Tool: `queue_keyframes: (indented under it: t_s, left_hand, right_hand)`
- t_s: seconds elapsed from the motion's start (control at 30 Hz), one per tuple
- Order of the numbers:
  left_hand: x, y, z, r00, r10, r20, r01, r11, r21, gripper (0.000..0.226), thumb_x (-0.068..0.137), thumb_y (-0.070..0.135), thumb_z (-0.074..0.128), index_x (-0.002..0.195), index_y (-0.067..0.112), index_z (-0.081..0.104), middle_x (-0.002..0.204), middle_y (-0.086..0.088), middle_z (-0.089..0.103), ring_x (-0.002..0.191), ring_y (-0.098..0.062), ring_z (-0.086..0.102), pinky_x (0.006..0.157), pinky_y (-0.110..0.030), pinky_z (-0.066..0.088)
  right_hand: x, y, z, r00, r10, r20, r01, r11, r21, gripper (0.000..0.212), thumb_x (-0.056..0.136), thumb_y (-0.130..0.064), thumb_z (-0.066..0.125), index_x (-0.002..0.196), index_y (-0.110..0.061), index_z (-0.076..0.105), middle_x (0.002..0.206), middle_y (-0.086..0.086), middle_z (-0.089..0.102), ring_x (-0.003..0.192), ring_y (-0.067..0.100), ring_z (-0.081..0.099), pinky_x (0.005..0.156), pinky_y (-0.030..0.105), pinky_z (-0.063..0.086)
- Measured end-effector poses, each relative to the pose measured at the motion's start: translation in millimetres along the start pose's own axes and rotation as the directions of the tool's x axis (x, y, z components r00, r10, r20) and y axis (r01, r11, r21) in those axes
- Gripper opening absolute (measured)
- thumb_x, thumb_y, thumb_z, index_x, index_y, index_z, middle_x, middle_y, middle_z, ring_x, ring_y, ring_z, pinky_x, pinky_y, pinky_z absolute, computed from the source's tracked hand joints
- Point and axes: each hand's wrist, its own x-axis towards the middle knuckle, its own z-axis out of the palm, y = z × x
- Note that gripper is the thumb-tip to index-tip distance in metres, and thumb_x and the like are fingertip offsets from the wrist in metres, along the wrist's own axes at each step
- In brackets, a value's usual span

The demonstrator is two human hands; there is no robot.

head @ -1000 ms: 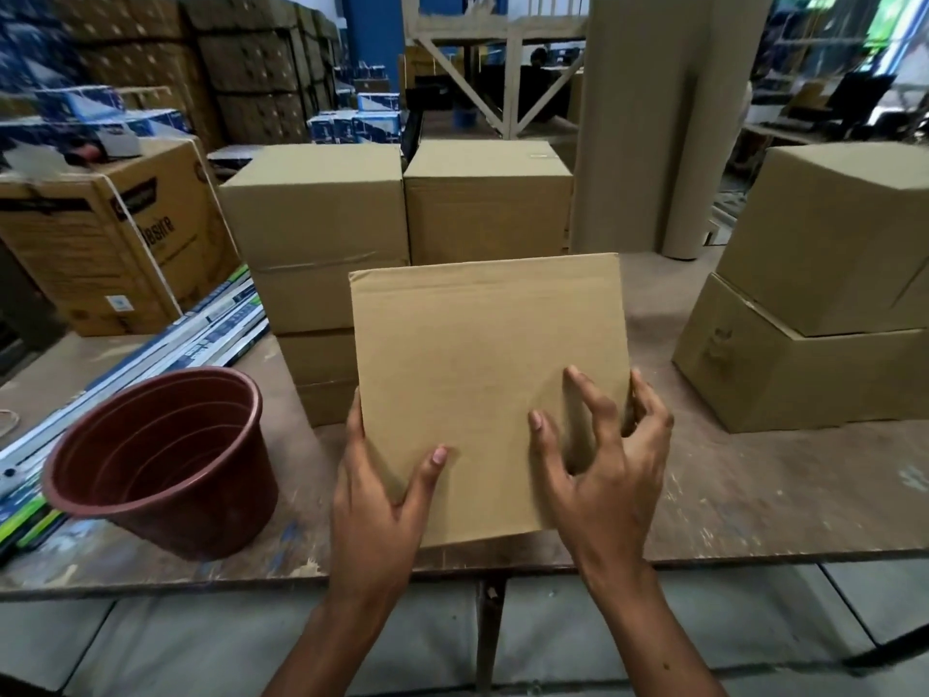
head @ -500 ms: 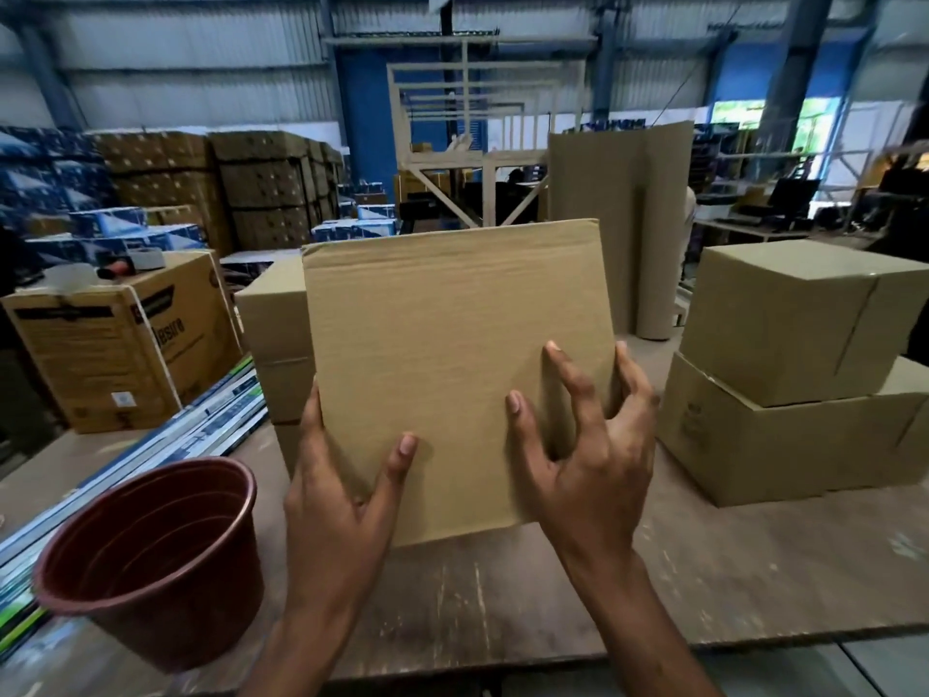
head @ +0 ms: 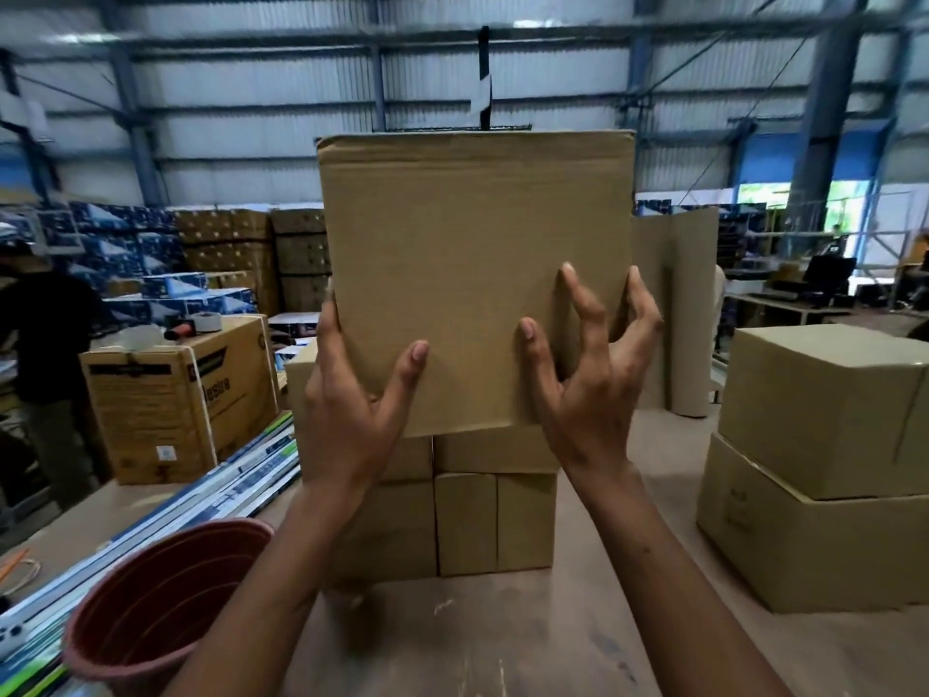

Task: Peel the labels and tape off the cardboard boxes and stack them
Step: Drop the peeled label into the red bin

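Box (head: 472, 274), plain brown cardboard, is up at eye level over the table (head: 578, 641); my left hand (head: 347, 410) grips its lower left edge, my right hand (head: 588, 389) claws its lower right corner, fingers curled. It hides the tops of the stacked boxes (head: 495, 525) behind. Ribbed red pot (head: 151, 606) sits near left, cut off below; two boxes (head: 824, 475) stand right.

Two bare forearms reach in from the lower edge, no sleeves, watch or rings; the bare left hand (head: 352, 410) and bare right hand (head: 588, 389) show short, unpainted nails.
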Motion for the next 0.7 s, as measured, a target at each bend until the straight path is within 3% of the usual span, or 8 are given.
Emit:
queue_keyframes:
  t_s: [0.07,0.17,0.2,0.3,0.43,0.57,0.63,0.7]
  left_hand:
    - [18.9,-8.7,10.5,0.999,0.036,-0.020,-0.037,0.998,-0.042,0.095,0.099,0.055,0.071,0.169,0.016,0.019,0.157,-0.007,0.051,0.132,-0.013,0.059,0.101,-0.032,0.060]
    - [46.4,-31.2,31.5,0.998,0.067,-0.014,-0.068,0.995,-0.073,0.097,0.098,0.046,0.072,0.167,0.003,0.018,0.160,-0.004,0.038,0.139,0.001,0.041,0.110,-0.004,0.037]
    - [54.9,-41.6,38.6,0.999,0.052,0.016,-0.050,0.995,-0.087,0.102,0.097,0.053,0.070,0.168,0.004,0.016,0.164,-0.007,0.037,0.144,-0.004,0.040,0.114,-0.005,0.034]
    - [77.6,-78.6,59.6,0.992,-0.017,0.125,0.033,0.991,-0.126,0.113,0.088,0.062,0.074,0.169,0.012,0.014,0.167,-0.012,0.040,0.145,-0.017,0.046,0.122,-0.032,0.041]
    - [95.4,-104.8,84.2,0.969,-0.001,0.247,0.029,0.993,-0.113,0.108,0.089,0.042,0.083,0.168,0.016,0.014,0.165,-0.006,0.040,0.140,-0.012,0.046,0.119,-0.030,0.042]
    - [114.8,-123.7,103.9,0.943,0.005,0.333,0.036,0.992,-0.118,0.104,0.095,0.040,0.080,0.168,0.021,0.007,0.167,-0.001,0.034,0.148,-0.019,0.044,0.123,-0.039,0.041]
    - [124.5,-131.6,114.6,0.935,0.017,0.355,0.023,0.994,-0.106,0.104,0.098,0.038,0.077,0.168,0.019,0.002,0.173,-0.009,0.025,0.154,-0.022,0.037,0.127,-0.040,0.035]
    - [133.5,-136.8,124.8,0.930,0.029,0.367,0.008,0.995,-0.100,0.102,0.099,0.032,0.076,0.167,0.012,0.002,0.174,-0.013,0.021,0.154,-0.016,0.032,0.127,-0.031,0.030]
  right_hand:
    - [12.9,5.9,17.3,0.999,-0.050,0.002,0.050,0.999,0.016,0.059,0.106,-0.045,0.069,0.158,-0.024,0.054,0.165,0.030,0.027,0.159,0.039,0.027,0.126,0.056,0.033]
    - [24.6,20.4,47.2,0.996,-0.086,0.022,0.085,0.995,0.044,0.059,0.106,-0.040,0.071,0.159,-0.022,0.053,0.164,0.033,0.024,0.159,0.042,0.024,0.128,0.058,0.029]
    - [26.3,26.2,56.0,0.996,-0.086,0.037,0.084,0.995,0.049,0.060,0.106,-0.039,0.071,0.160,-0.021,0.052,0.165,0.033,0.022,0.160,0.042,0.023,0.129,0.058,0.028]
    - [28.9,50.1,82.4,0.992,-0.075,0.106,0.070,0.996,0.050,0.063,0.107,-0.033,0.071,0.163,-0.021,0.047,0.168,0.032,0.017,0.163,0.041,0.016,0.133,0.053,0.022]
    - [34.5,89.6,108.0,0.978,-0.035,0.204,0.032,0.999,0.019,0.070,0.105,-0.029,0.071,0.167,-0.023,0.039,0.169,0.030,0.015,0.163,0.041,0.015,0.131,0.057,0.026]
    - [42.6,129.1,126.7,0.955,-0.060,0.289,0.063,0.998,-0.001,0.071,0.103,-0.022,0.072,0.167,-0.025,0.040,0.169,0.026,0.014,0.162,0.044,0.019,0.131,0.055,0.026]
    - [50.2,143.9,132.3,0.938,-0.081,0.336,0.079,0.997,0.019,0.072,0.102,-0.013,0.073,0.165,-0.026,0.042,0.169,0.024,0.013,0.161,0.044,0.020,0.134,0.039,0.023]
    - [59.2,155.0,136.2,0.930,-0.099,0.354,0.091,0.995,0.040,0.075,0.099,-0.002,0.074,0.164,-0.026,0.045,0.168,0.023,0.013,0.161,0.044,0.021,0.129,0.016,0.014]
